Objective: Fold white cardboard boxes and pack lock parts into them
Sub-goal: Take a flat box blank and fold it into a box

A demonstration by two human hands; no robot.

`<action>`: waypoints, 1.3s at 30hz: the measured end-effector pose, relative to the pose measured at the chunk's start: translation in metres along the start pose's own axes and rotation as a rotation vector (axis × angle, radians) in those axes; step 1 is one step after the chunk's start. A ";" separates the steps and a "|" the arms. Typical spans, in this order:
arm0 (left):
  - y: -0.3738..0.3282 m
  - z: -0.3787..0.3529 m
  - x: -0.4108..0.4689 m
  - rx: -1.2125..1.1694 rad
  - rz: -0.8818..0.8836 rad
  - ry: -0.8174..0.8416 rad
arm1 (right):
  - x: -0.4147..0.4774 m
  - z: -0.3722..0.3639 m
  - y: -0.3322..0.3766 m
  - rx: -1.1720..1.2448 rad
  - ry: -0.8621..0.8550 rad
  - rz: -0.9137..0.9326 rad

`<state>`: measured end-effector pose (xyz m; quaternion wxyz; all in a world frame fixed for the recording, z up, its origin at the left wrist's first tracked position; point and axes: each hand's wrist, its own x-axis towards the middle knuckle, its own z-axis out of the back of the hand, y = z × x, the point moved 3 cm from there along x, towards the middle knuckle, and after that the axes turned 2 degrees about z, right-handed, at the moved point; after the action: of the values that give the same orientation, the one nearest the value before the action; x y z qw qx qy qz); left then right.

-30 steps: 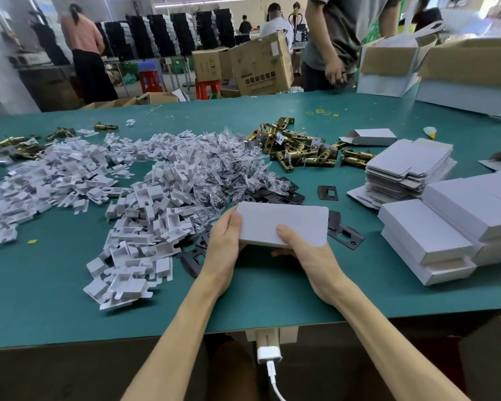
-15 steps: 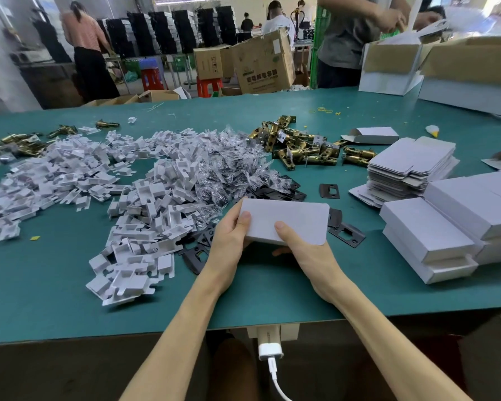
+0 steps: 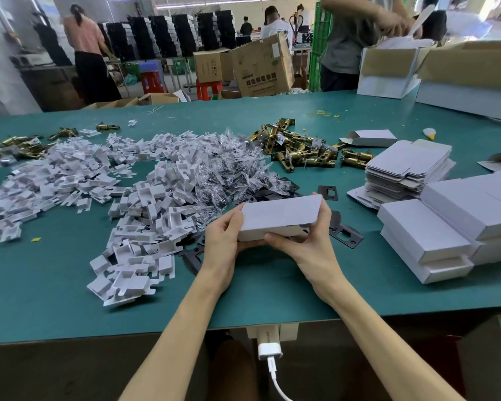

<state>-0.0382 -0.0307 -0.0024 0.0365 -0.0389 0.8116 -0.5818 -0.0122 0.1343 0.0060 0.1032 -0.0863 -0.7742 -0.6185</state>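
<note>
Above the near middle of the green table [image 3: 55, 285], a closed white cardboard box [image 3: 281, 217] is held off the surface between two bare hands. Its broad top face tilts up toward the camera, with the long side wall facing the person. The left hand [image 3: 223, 244] grips the box's left end, thumb up on the edge and fingers curled under the bottom. The right hand [image 3: 310, 244] clasps the right end, thumb lying along the front wall and fingers reaching around the far corner.

Just beyond and below the box, flat black strike plates [image 3: 344, 234] lie on the table, partly hidden by the hands. To the left spreads a large heap of white cardboard inserts [image 3: 133, 215], and behind it a mound of small clear plastic bags [image 3: 229, 166] holding dark parts. Farther back sits a pile of brass latch bolts [image 3: 304, 150], with a second, smaller scatter of them at the far left.

At the right, finished white boxes [image 3: 446, 221] are stacked near the table edge, and a stack of flat unfolded box blanks [image 3: 408, 166] stands just behind them. One half-folded box [image 3: 370, 138] lies alone near the brass pile. Across the table, a person in a grey shirt [image 3: 344, 33] works over open cartons [image 3: 388, 70].
</note>
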 end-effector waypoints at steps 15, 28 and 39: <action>-0.005 -0.018 -0.013 0.223 -0.048 0.240 | 0.001 0.004 0.001 0.056 -0.075 -0.013; 0.002 -0.010 -0.008 0.336 -0.203 0.132 | 0.007 0.005 -0.003 -0.225 -0.082 -0.035; 0.010 -0.005 0.005 0.119 -0.020 0.008 | 0.208 0.043 0.012 -1.317 0.077 0.089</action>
<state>-0.0435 -0.0233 -0.0100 0.0297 -0.0427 0.7753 -0.6295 -0.2119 0.1799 0.0635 0.0820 -0.1410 -0.2253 -0.9605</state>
